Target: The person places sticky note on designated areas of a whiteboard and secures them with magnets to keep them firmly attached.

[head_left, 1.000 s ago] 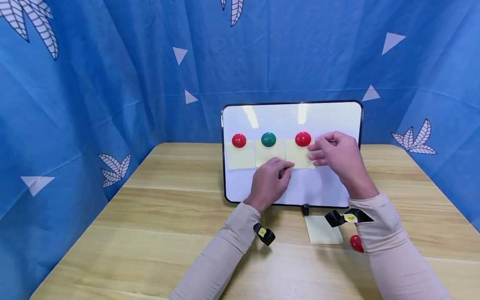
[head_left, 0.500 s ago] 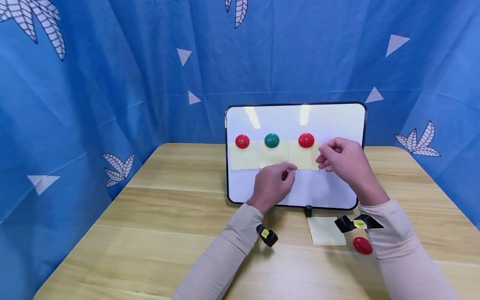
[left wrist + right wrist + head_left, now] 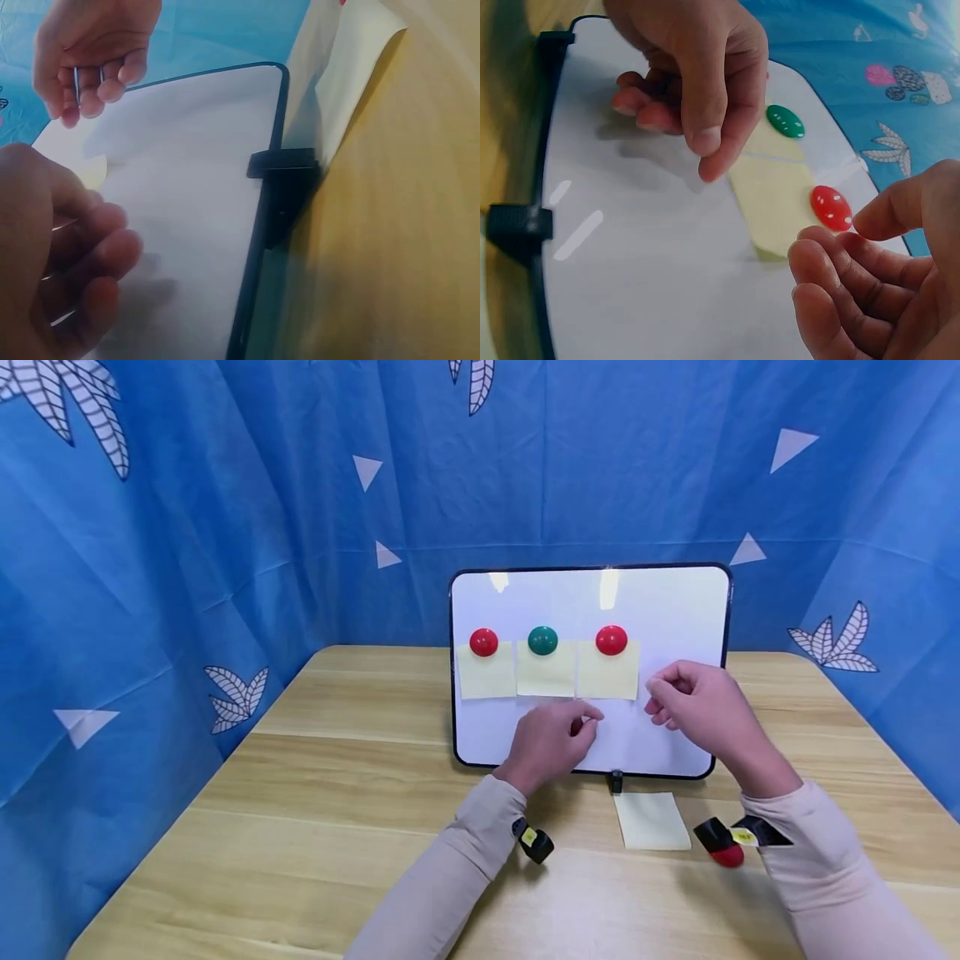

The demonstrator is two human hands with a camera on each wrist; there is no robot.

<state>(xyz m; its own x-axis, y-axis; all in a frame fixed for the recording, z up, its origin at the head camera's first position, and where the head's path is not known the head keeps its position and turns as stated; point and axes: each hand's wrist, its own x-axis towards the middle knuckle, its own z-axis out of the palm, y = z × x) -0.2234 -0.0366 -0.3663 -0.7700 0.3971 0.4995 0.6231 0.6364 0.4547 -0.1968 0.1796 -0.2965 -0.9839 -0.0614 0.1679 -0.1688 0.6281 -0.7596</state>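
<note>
A black-framed whiteboard [image 3: 682, 602] stands on the table. Three pale yellow sticky notes hang on it side by side: a left note [image 3: 487, 678], a middle note [image 3: 546, 677] and a right note [image 3: 609, 678]. Round magnets top them: one red [image 3: 483, 642], one green [image 3: 543, 641], one red [image 3: 612, 640]. Just below the notes is my left hand [image 3: 551, 739], loosely curled and holding nothing. To the right of the right note, my right hand [image 3: 701, 706] hovers before the board with bent fingers; the right wrist view shows its thumb and fingers apart from the magnet.
Another yellow sticky note [image 3: 654, 821] lies on the wooden table [image 3: 337, 793] in front of the board. Beside it is a red magnet [image 3: 727, 857], partly covered by the right wrist camera. A black foot [image 3: 616, 782] supports the board's lower edge. Blue curtain [image 3: 637, 460] encloses the table.
Both hands have drawn down from the notes, the right one also moving rightward. The left fingers have left the notes' lower edge. Notes and magnets on the board keep their places.
</note>
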